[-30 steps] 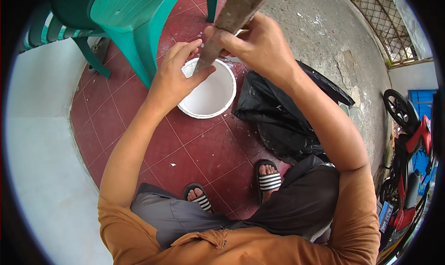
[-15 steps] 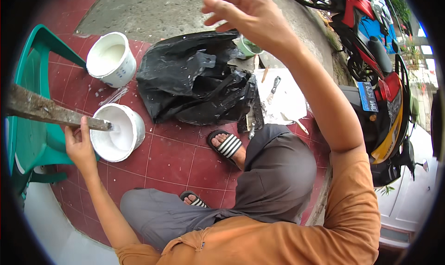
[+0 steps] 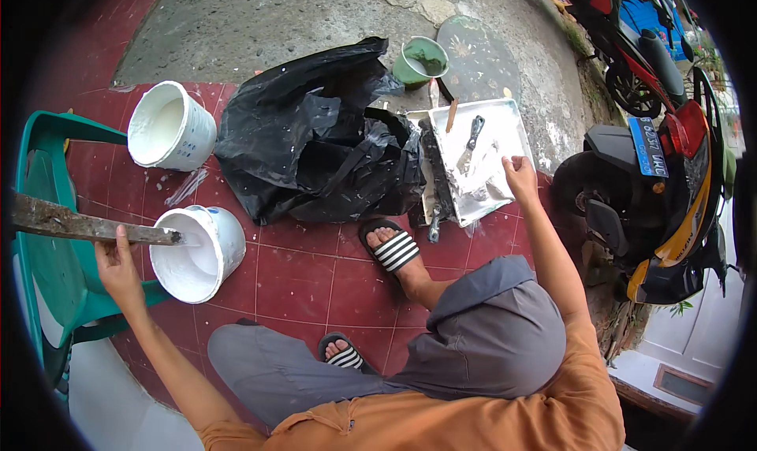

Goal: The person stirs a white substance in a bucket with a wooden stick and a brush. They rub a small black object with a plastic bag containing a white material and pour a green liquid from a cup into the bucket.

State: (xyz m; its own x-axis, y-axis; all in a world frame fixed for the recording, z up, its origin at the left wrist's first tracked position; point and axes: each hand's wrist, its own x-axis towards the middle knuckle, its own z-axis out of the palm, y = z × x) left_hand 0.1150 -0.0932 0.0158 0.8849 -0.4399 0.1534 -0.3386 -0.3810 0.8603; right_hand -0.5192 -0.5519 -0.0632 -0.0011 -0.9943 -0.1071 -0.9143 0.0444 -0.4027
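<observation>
My left hand is closed around a rough wooden stick, index finger up along its side. The stick's paint-smeared end reaches into a white bucket holding thick white paste. On the right, my right hand has its fingers bent over the right rim of a white rectangular tray, seemingly pinching it. In the tray lie white smears and a putty knife with a dark handle. Another dark-handled tool sticks out at the tray's left side.
A second white bucket with pale liquid stands behind the first. A crumpled black plastic bag fills the middle, with a green pot beyond it. A green plastic chair is at the left. Parked motorcycles stand at the right.
My right hand has come down from high above the bag to the tray's right rim. My left hand still holds the stick in the bucket. The view has shifted.
</observation>
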